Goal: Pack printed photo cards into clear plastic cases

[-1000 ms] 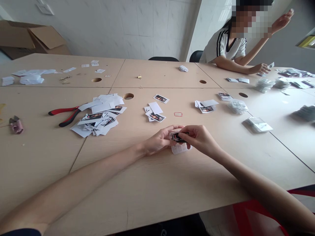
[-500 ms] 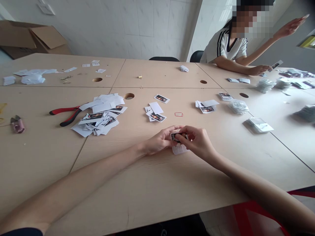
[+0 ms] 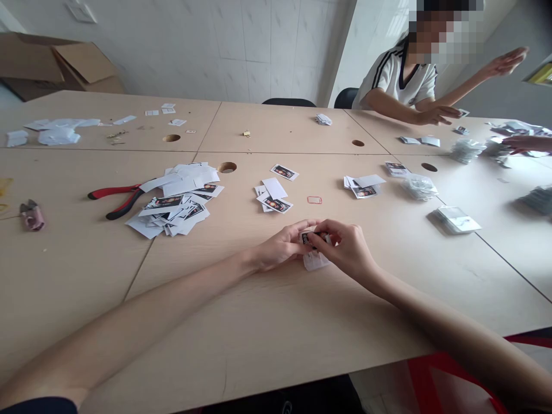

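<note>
My left hand (image 3: pixel 280 248) is closed around the side of a small clear plastic case (image 3: pixel 316 263), low over the table in front of me. In my right hand (image 3: pixel 351 246), thumb and fingers pinch a printed dark card (image 3: pixel 306 238) against the upper part of the case. The fingers partly cover both the card and the case, so I cannot tell how far the card sits inside. Just beyond my hands lie a few loose printed cards (image 3: pixel 276 204) and a small red-edged rectangle (image 3: pixel 314 200).
Left are a large card pile (image 3: pixel 176 210), red-handled pliers (image 3: pixel 125 198) and a small pink cutter (image 3: pixel 32 217). Right are more cards (image 3: pixel 364 187) and stacked clear cases (image 3: pixel 456 220). A co-worker (image 3: pixel 394 80) sits across; another person's hand (image 3: pixel 524 144) reaches in. Round holes (image 3: pixel 227 167) pierce the tabletop.
My hands have hardly moved on the card and case. The co-worker's raised hand has dropped slightly and the lower one shifted left. Another person's hand has appeared at the right edge.
</note>
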`<state>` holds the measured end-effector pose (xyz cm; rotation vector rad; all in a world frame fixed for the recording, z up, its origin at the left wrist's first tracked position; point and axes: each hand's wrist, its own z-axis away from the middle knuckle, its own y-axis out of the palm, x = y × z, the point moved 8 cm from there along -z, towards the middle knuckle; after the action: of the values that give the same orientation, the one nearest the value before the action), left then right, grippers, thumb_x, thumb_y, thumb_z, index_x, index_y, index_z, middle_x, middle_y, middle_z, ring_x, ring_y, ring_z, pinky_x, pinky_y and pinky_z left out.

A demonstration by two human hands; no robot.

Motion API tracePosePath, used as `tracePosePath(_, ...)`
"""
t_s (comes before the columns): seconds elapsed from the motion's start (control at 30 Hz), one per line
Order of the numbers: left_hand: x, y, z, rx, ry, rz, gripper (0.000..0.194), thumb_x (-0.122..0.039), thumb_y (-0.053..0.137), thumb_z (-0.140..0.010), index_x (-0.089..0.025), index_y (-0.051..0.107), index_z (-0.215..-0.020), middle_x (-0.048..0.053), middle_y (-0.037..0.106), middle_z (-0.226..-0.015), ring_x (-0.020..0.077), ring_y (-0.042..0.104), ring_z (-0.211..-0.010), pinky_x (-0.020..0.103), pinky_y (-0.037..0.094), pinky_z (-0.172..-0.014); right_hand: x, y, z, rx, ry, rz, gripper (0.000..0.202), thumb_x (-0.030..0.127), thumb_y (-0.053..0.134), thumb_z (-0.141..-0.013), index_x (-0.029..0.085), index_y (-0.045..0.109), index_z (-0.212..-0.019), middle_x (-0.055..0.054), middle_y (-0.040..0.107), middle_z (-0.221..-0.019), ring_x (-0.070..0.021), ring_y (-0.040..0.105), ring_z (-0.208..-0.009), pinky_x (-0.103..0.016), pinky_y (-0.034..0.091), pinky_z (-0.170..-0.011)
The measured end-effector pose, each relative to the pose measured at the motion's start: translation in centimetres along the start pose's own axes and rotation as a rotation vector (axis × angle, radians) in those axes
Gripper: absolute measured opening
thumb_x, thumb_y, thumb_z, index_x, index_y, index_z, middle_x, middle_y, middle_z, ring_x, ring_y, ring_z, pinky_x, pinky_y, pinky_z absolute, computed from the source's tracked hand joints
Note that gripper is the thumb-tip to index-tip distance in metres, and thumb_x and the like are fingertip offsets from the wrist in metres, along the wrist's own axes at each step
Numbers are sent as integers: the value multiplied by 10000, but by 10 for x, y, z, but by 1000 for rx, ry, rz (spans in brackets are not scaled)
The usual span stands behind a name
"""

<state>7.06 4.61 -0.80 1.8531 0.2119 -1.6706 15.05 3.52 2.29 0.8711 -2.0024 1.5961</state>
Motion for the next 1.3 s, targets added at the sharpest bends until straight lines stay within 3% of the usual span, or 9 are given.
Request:
tracePosePath(0.47,3,2,-1,-9,-28,66,404,-192,456,-822,-253,430,-1221,101,476,-1215,219,456,-1087,309,396,-795,1,2,-3,53,-70,19,131,267,472,-764,190,577,-744,11,576,-612,-93,441,-503,-207,322,-507)
tracePosePath(0.77,7,-3,-1,-11,-50,140,431,-187,453,-823,-255,397,-1245,99,436,-1270,231,433,-1122,343,382,-845,5,3,-3,74,-149,9,123,232,442,-789,184,545,-744,37,509,-570,-70,391,-478,-194,307,-493)
tracePosePath(1.0,6,-3,-2,-36,-42,175,378,-256,386,-857,-227,414,-1233,105,395,-1307,243,415,-1145,382,363,-891,6,1,-3,113,-128,48,115,214,424,-790,199,536,-771,47,474,-542,-75,383,-472,-197,305,-494)
tracePosePath(1.3,10,-11,-1,-118,-26,116,370,-293,390,-853,-248,437,-1217,88,394,-1313,265,355,-1194,420,349,-918,4,1,-2,86,-74,2,146,214,420,-790,181,562,-802,20,550,-593,-82,435,-483,-210,331,-495)
